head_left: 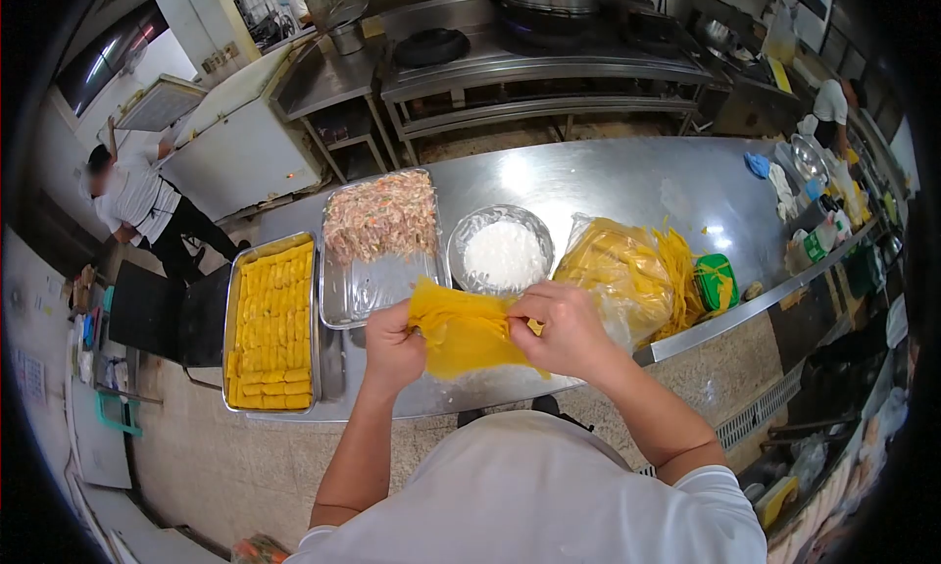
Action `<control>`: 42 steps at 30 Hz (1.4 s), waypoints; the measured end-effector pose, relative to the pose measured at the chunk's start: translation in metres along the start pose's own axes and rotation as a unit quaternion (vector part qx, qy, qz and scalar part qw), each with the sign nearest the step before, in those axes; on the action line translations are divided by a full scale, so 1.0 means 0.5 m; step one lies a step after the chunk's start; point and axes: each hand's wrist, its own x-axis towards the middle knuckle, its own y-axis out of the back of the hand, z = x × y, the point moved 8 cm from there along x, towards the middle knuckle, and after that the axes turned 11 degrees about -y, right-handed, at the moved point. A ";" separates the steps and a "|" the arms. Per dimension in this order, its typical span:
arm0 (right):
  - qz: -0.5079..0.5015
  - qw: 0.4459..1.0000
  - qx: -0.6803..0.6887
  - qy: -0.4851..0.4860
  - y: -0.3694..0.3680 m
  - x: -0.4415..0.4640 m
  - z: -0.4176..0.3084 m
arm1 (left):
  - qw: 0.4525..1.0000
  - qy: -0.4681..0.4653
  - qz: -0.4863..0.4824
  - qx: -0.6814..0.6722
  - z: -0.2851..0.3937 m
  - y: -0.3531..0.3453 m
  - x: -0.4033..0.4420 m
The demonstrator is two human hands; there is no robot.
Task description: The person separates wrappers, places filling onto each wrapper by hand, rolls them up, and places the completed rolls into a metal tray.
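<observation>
White shirt (529,495) cloth lay closest, by the near edge of the tabletop (637,172). Above that edge, the left hand (394,341) gripped one side of a thin yellow sheet (456,339) while the right hand (564,327) pinched its other side. Beyond it sat a bowl (500,214) of white paste, with a meat tray (348,290) toward the left end and a plastic bag (618,260) to the right.

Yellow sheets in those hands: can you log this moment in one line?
Left hand: holds yellow sheets | Right hand: pinches same sheets | Beyond sheets: bowl | Left side: yellow rolls
</observation>
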 end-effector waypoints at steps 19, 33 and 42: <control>-0.046 0.999 -0.024 -0.014 -0.017 -0.010 0.011 | 0.998 0.041 -0.037 0.041 0.010 -0.039 0.004; 0.109 0.983 0.089 -0.120 0.004 -0.023 0.068 | 0.992 0.030 -0.030 0.115 0.033 -0.085 0.012; 0.329 0.906 -0.030 -0.265 0.240 -0.093 0.347 | 0.997 0.068 0.023 0.035 0.007 0.024 -0.002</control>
